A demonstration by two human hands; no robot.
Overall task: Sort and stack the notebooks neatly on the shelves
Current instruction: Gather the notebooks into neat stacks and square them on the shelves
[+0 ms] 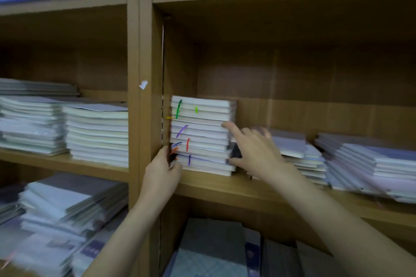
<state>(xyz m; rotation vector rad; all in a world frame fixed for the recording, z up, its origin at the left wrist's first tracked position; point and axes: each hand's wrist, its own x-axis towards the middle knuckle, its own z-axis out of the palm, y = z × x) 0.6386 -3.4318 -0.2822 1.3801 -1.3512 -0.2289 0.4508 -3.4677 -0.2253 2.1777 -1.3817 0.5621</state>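
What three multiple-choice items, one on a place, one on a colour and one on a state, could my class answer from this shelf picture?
1. Where does the stack with coloured ribbons stand?
A. against the left wall of its compartment
B. at the far right of the shelf
C. on the floor

2. What colour is the topmost ribbon?
A. red
B. green
C. black

3. How is the right hand placed?
A. closed in a fist
B. flat under the shelf
C. fingers spread at the stack's right edge

Answers:
1 A, the stack sits beside the upright panel.
2 B, a green strip hangs near the top.
3 C, the index finger touches the stack's right side; the left hand grips the lower left corner.
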